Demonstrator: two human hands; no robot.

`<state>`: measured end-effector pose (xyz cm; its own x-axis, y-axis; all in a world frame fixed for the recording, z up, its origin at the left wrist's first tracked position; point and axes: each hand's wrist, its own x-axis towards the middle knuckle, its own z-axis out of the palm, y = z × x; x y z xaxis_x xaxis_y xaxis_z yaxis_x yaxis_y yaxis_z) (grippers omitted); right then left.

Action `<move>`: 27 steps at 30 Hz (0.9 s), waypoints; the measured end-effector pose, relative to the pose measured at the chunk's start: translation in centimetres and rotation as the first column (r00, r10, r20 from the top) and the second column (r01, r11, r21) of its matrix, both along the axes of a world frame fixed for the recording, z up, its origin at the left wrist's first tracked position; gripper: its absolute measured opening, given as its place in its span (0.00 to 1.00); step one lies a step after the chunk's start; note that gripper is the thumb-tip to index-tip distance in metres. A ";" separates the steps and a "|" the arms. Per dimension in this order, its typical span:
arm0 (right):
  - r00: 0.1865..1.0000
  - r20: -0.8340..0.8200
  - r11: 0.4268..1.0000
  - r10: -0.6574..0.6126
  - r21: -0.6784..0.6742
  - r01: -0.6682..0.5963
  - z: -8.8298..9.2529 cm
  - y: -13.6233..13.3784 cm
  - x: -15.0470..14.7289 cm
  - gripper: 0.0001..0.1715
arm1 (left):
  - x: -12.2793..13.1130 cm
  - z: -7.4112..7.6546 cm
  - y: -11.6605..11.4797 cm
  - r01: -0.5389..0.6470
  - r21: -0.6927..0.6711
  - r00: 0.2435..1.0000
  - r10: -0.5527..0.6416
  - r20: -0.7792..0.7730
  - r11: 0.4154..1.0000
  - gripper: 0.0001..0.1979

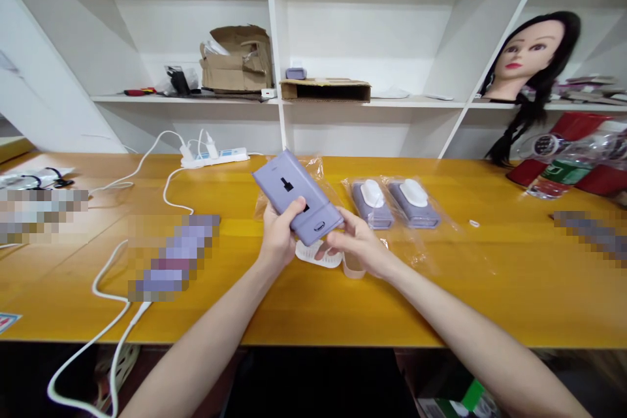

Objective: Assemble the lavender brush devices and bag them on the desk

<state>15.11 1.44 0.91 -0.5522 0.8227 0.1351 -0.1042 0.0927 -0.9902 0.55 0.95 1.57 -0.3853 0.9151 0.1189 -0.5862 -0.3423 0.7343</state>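
Both my hands hold a flat lavender device point(294, 199) tilted above the yellow table point(313, 313). The fingers of my left hand point(278, 236) are wrapped round its near left edge. My right hand point(355, 241) pinches its near right corner from below. A small dark slot and a port show on the device. Under my hands lie a white ribbed part point(313, 255) and a small clear piece point(351, 268). Crumpled clear wrap point(313, 166) lies behind the device.
Two bagged lavender units with white tops point(394, 202) lie to the right. A white power strip point(213, 157) with cables point(122, 313) sits at the back left. A mannequin head point(531, 55), a bottle point(568, 173) and shelf boxes point(238, 59) stand behind.
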 end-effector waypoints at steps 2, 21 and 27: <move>0.990 0.076 0.990 -0.116 0.086 0.110 -0.7 0.0 -0.4 0.43 | 0.2 0.1 -0.1 0.002 -0.020 1.000 -0.003 -0.016 1.000 0.22; 0.828 0.251 0.721 -0.501 0.650 0.239 -1.9 -1.7 -1.1 0.58 | 0.1 0.4 -1.3 0.185 0.175 0.982 -0.189 0.003 0.967 0.24; 0.782 0.238 0.724 -0.575 0.593 0.352 -0.9 -2.6 -1.6 0.53 | 1.5 -0.3 -2.2 0.093 0.165 0.993 -0.103 0.051 0.982 0.25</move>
